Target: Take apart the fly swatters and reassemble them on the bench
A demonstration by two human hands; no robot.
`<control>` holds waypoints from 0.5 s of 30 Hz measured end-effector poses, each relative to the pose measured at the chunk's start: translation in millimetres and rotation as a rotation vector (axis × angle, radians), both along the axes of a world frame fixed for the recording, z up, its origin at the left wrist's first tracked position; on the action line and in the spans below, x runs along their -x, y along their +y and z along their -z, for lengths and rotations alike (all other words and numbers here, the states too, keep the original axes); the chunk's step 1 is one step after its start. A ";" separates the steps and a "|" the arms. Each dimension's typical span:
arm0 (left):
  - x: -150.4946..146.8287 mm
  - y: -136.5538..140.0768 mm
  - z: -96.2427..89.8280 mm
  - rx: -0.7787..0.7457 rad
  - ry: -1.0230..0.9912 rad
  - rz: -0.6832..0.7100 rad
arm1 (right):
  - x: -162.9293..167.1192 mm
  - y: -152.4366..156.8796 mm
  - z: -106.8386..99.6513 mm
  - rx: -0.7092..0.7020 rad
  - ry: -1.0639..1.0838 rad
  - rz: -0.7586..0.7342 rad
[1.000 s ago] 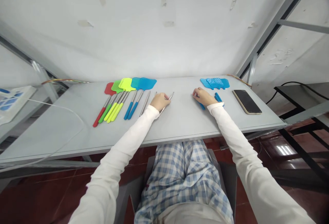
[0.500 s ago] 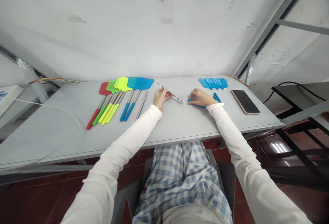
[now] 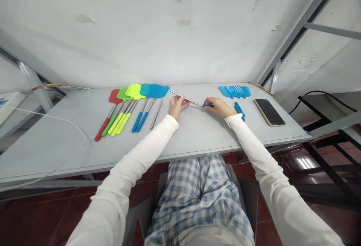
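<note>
A thin metal rod is pinched in my left hand, slanting down to the right. My right hand grips a blue handle sleeve, whose near end meets the rod's right tip. Whether the rod has entered the sleeve I cannot make out. To the right of that hand lie more blue handle sleeves. Behind them rest overlapping blue fly swatter heads. Left of my left hand, bare metal rods lie beside whole fly swatters with blue, yellow, green and red heads.
A phone lies on the right part of the grey table. The white wall stands directly behind the table. A pale cable curves over the left side, and metal frame posts flank both ends.
My right hand has lifted the blue sleeve off the tabletop and brought it left to the rod's end. The rod in my left hand has shifted slightly and tilts up a little more.
</note>
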State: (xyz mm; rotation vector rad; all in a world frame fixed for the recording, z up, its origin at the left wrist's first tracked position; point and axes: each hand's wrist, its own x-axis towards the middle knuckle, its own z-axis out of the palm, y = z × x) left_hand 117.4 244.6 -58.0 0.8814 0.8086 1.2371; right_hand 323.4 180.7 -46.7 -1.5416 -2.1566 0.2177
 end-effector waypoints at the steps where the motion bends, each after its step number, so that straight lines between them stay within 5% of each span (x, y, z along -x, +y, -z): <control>1: 0.3 -0.1 -0.5 -0.005 -0.004 -0.002 | -0.2 0.2 -0.2 -0.006 -0.008 0.010; 15: 4.3 0.1 -4.1 -0.042 -0.068 -0.004 | 0.5 3.2 1.6 -0.060 -0.076 0.065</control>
